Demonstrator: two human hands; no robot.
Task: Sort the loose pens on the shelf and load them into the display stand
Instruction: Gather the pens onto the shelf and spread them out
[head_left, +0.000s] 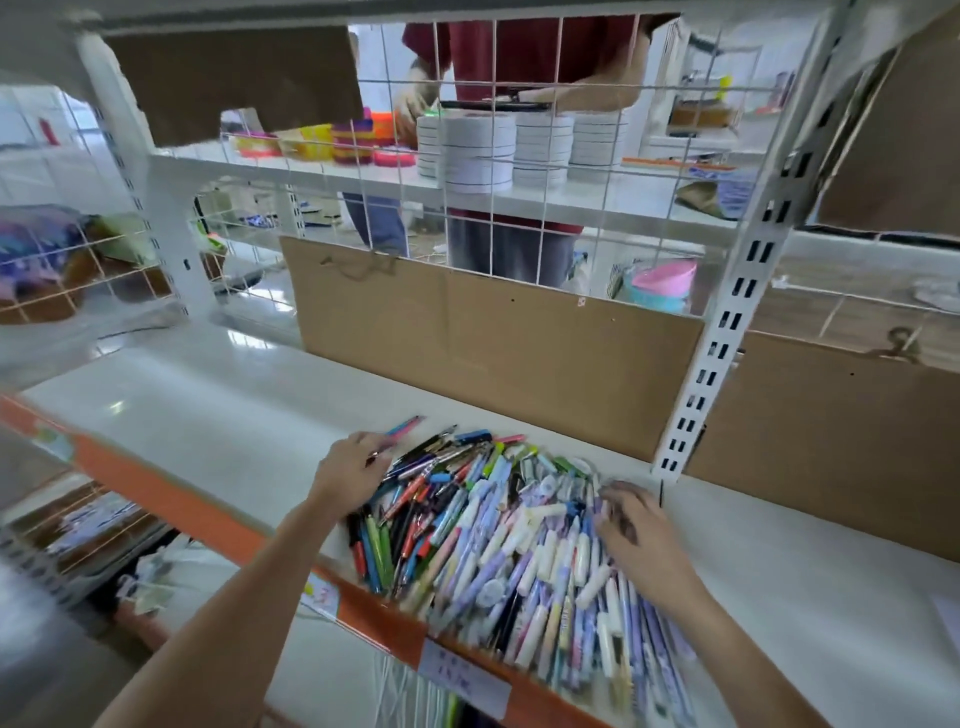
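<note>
Left hand sits at the far left edge of the pile of pens, its fingers curled round a pink and blue pen that sticks out past the fingertips toward the back of the shelf; exactly how many pens it grips is hard to make out, since the fingers cover the barrels. Right hand lies on the right side of the pile with fingers spread and bent onto the pale purple and white pens; motion blur smears the fingertips, so I cannot tell whether it pinches one or only rests on them. The pile lies on the white shelf, dark, red, blue and green pens heaped to the left, pastel ones to the right and front, some reaching the orange front rail. No display stand can be picked out. Price labels are stuck to the rail, but their print is too blurred to read, and the lowest part of the pile is cut off by the frame edge. A cardboard sheet stands behind the pile against a white wire grid. Through the grid, another person in a dark red top stands at a farther shelf beside stacks of white tape rolls; only the torso and arms show.
</note>
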